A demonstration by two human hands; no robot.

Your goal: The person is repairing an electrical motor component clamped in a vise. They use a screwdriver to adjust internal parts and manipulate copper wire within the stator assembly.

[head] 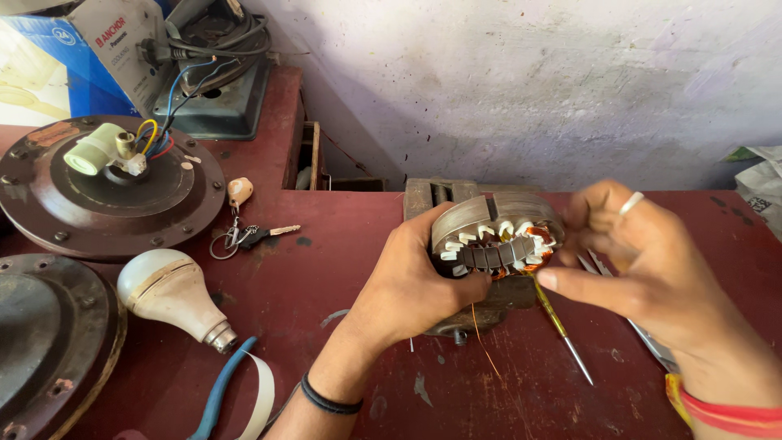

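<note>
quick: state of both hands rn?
Left hand: closed around the motor stator, holding it on the red table.
Right hand: fingers partly curled at the stator's copper windings; grip cannot be told.

Cardboard box [98, 49]: one item, top left corner, standing at the back of the red table behind the round brown fan housing [110, 187]; rectangular, blue on its left face, white-grey on the face turned to the camera, with red and dark print. Its lower right edge is partly covered by cables; labels elsewhere, signs and screens: none visible.
</note>
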